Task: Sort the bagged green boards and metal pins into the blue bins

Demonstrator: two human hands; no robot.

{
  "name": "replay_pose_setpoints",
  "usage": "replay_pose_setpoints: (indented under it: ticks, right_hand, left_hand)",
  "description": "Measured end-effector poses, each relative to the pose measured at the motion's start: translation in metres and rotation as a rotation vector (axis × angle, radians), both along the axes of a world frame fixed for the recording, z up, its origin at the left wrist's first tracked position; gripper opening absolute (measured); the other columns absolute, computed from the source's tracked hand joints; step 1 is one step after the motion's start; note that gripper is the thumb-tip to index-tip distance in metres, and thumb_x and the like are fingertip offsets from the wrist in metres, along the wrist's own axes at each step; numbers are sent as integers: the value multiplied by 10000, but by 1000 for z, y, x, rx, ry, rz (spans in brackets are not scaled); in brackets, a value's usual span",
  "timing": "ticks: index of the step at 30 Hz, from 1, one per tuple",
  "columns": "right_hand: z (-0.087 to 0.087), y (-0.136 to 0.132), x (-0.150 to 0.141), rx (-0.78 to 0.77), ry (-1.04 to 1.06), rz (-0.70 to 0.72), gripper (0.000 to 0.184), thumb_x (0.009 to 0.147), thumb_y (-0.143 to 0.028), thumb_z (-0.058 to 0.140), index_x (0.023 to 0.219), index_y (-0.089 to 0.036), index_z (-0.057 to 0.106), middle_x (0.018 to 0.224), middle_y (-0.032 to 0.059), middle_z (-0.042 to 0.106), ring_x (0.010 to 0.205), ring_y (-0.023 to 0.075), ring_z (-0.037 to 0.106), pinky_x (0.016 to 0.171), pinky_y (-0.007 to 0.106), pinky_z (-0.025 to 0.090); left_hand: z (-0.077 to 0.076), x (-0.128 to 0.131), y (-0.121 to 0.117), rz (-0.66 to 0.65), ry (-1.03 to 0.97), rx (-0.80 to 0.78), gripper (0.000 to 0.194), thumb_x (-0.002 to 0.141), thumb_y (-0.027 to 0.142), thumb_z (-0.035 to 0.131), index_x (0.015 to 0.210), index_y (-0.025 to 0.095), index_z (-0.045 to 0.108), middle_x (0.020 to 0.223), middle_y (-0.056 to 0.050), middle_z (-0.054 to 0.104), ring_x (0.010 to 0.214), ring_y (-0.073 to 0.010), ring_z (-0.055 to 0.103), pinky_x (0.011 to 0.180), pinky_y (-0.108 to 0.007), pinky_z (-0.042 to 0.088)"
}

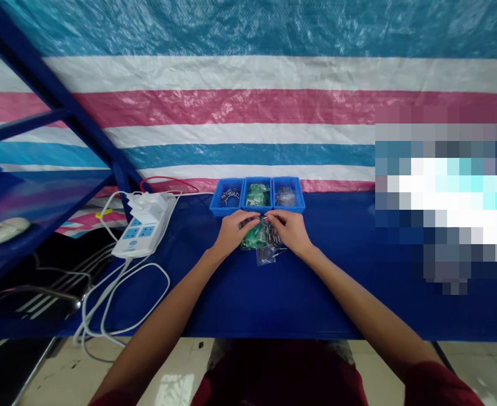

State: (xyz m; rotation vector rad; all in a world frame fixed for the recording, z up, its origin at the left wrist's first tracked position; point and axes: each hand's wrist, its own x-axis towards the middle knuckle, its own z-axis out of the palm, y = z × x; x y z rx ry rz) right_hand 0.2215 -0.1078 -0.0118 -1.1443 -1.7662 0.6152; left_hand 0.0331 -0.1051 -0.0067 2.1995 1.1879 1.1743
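Both my hands meet over a small pile on the blue table, just in front of three blue bins. My left hand curls its fingers on a green circuit board. My right hand pinches at a clear plastic bag of small metal parts lying beside the board; a corner of another small bag sticks out below. What exactly the fingertips hold is too small to make out.
Three blue bins stand in a row behind my hands: the left bin with metal pins, the middle bin with green boards, the right bin with bagged parts. A white power strip with cables lies at left. A blue shelf frame rises far left.
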Motion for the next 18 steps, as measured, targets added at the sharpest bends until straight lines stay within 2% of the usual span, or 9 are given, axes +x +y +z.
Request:
replay_pose_setpoints:
  ticks: [3,7,9,11,14,18]
  right_hand:
    - [-1,-1,-3,-60,110,20,212,866,-282,544,881,-169,722,642,9,675,514,122,581,590,247,467]
    - [-2,-4,-8,-89,165,10,216,857,-299,549,872,-169,721,610,3,659,495,116,566,574,244,466]
    - [0,-5,-9,-91,145,-18,238,859,-317,547,938,-171,717,665,8,680,495,111,562,590,250,476]
    - [5,-3,-6,-80,90,-63,288,869,-330,534,1052,-173,693,773,23,707,522,109,572,627,259,486]
    - [13,4,3,-89,-88,-118,282,871,-296,528,1073,-178,685,865,37,715,610,126,606,696,274,486]
    - [19,13,14,-169,-391,-108,214,864,-258,535,972,-195,708,858,36,716,763,170,642,772,288,466]
  left_hand:
    - [0,0,-1,10,-62,0,243,874,370,584,803,180,717,748,-27,714,660,-144,625,655,-256,485]
    - [-1,3,-2,-1,-123,-17,222,844,372,624,809,174,717,778,-34,723,685,-153,648,639,-251,494]
    - [2,1,-1,34,-125,25,221,839,377,631,811,175,718,787,-34,722,682,-151,646,653,-255,501]
    - [11,-5,5,134,-121,124,227,852,379,614,819,177,715,794,-31,718,693,-149,642,698,-265,505]
    - [24,-22,21,409,-107,338,249,899,370,544,915,177,700,877,-48,714,792,-170,636,796,-302,496]
    - [25,-38,40,493,270,334,248,894,346,536,991,170,681,1021,-98,697,972,-257,606,925,-415,437]
